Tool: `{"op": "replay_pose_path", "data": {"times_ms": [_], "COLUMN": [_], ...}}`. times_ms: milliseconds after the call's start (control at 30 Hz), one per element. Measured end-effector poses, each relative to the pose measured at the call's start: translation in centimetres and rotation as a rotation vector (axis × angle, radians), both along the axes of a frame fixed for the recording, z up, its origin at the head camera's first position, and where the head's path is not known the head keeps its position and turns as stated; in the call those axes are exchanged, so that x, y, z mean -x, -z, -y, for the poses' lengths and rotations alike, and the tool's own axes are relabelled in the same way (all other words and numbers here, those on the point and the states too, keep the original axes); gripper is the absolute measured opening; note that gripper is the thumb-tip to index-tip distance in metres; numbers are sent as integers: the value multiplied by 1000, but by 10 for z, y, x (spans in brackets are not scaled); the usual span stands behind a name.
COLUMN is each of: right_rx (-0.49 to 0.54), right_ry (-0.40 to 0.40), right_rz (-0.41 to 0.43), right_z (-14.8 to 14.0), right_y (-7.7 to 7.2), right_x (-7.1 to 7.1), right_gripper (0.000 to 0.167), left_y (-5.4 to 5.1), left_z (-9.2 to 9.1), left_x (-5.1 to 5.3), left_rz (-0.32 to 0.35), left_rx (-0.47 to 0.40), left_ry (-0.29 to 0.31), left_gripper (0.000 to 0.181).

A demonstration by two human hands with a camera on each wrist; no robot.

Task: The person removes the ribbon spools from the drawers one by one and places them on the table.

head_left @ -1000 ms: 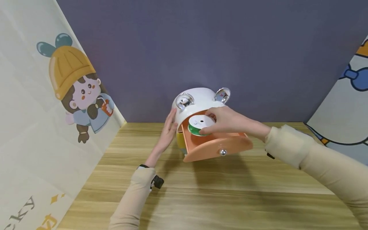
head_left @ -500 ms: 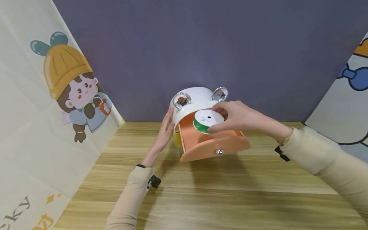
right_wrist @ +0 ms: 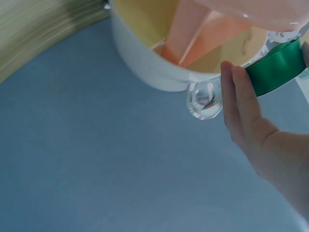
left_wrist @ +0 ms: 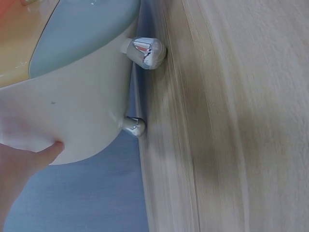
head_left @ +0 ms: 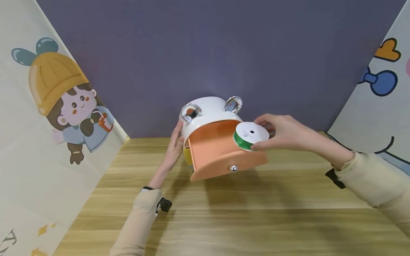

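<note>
Green ribbon spool (head_left: 245,141), head view: right hand (head_left: 285,133) pinches it above the right edge of the orange drawer (head_left: 221,166), which is pulled out. White animal-shaped box (head_left: 208,106) stands near the wooden table (head_left: 224,220)'s back edge; left hand (head_left: 173,147) lies along its left side, fingers extended, gripping nothing.

Left wrist view: a digit rests on the box wall.

Right wrist view: straight fingers against the spool's green side.

Judged: drawer opening done; spool placement and drawer closing remain.
</note>
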State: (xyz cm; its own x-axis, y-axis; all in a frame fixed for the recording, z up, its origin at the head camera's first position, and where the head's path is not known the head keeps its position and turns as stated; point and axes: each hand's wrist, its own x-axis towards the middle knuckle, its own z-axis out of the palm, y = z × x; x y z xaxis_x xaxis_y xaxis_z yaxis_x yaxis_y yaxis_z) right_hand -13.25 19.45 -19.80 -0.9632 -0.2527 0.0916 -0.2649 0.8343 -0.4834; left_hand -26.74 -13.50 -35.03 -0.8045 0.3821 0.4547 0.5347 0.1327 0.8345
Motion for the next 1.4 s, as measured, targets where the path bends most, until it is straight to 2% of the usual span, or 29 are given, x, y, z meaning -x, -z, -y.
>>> {"op": "replay_pose_path", "data": {"times_ms": [233, 467, 667, 933, 1133, 1400], "right_rx": [21, 3, 6, 31, 67, 105], "right_ry": [78, 129, 162, 156, 144, 99], "right_rz": [25, 32, 42, 82, 161, 159], "right_z": [-32, -59, -77, -94, -97, -98], "right_y": [8, 26, 42, 71, 92, 120], "right_x": [-7, -14, -20, -21, -19, -18], "right_gripper": [79, 83, 82, 84, 87, 84], "left_y": [0, -4, -3, 0, 0, 1], "left_z": [0, -1, 1, -1, -1, 0], "left_x": [-1, -3, -2, -1, 0, 0], "left_rz": [16, 0, 22, 53, 52, 46], "left_rx": [3, -8, 19, 19, 21, 13], "left_ry": [-4, -5, -6, -4, -4, 4], "left_gripper": [62, 55, 55, 55, 55, 58]}}
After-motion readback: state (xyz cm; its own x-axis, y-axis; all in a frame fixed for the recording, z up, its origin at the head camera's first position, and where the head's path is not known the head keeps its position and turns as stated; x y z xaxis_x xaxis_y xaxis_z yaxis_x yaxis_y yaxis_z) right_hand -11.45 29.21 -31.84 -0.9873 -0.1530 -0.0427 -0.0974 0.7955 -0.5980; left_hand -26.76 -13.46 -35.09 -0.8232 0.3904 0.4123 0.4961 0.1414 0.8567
